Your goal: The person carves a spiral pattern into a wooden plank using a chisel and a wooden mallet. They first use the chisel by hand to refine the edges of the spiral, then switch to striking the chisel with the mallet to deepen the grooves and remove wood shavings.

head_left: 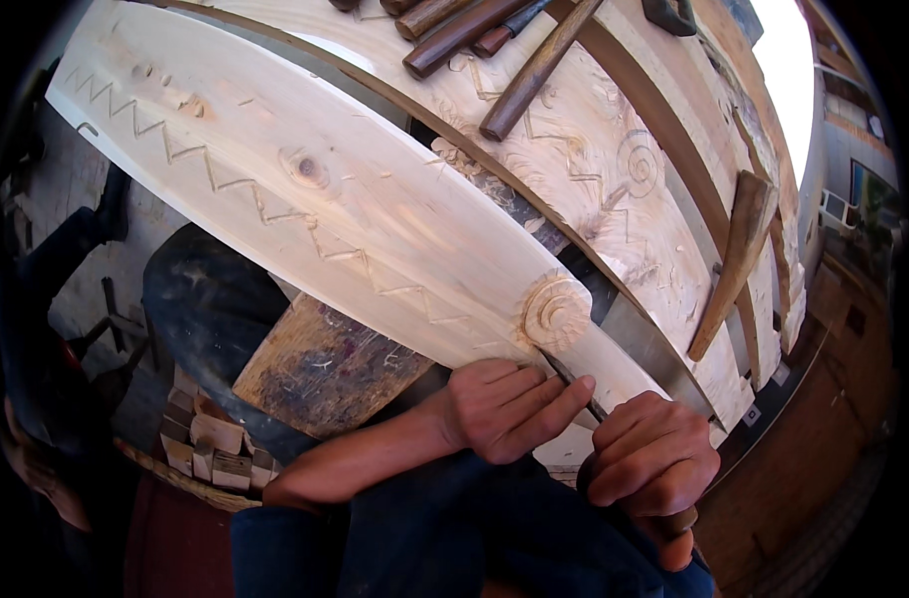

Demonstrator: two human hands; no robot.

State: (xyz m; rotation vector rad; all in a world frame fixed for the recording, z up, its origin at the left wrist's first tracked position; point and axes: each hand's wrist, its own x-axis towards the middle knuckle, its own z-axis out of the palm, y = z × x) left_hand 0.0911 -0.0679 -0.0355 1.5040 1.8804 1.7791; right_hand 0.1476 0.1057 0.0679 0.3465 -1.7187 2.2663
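A long pale wooden plank lies slanted across the view, with a carved zigzag line along its near edge and a carved spiral near its lower end. My right hand grips the wooden handle of a chisel, whose blade points up to the spiral. My left hand rests on the plank's edge, its fingers pinching the blade just below the spiral.
A second carved plank lies behind. Several wooden-handled chisels lie at the top. A wooden mallet handle leans at right. A darker board sits under the plank, and a basket of wood blocks stands at lower left.
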